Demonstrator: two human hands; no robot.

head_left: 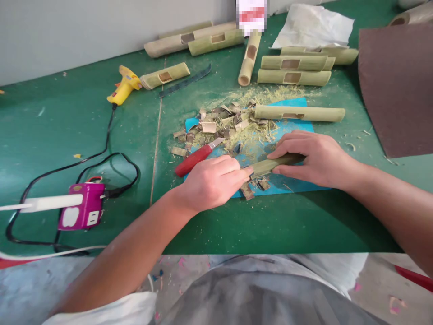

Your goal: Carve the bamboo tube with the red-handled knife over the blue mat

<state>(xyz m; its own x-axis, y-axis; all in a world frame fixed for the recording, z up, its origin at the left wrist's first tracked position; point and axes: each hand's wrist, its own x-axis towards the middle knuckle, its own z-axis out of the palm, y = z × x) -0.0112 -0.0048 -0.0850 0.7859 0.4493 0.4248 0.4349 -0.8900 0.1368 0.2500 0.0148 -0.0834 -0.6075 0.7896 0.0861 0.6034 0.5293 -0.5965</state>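
Note:
A green bamboo tube (265, 168) lies low over the blue sheet (294, 183), between my two hands. My right hand (314, 155) grips its right end, thumb on the near side and fingers across the far side. At the tube's left end, my left hand (214, 183) is closed with its fingertips on the bamboo; its palm side is hidden. Just beyond my left hand rests a red-handled knife (196, 159), blade toward the bamboo chips (223, 122) and sawdust. Another bamboo tube (318, 113) with a cut opening lies behind my right hand.
Several notched bamboo tubes (294, 77) lie along the back. On the left are a yellow glue gun (123, 85), a dark saw blade (186, 80) and a purple power adapter (83, 205) with loose cords. A brown sheet (395, 90) stands at the right.

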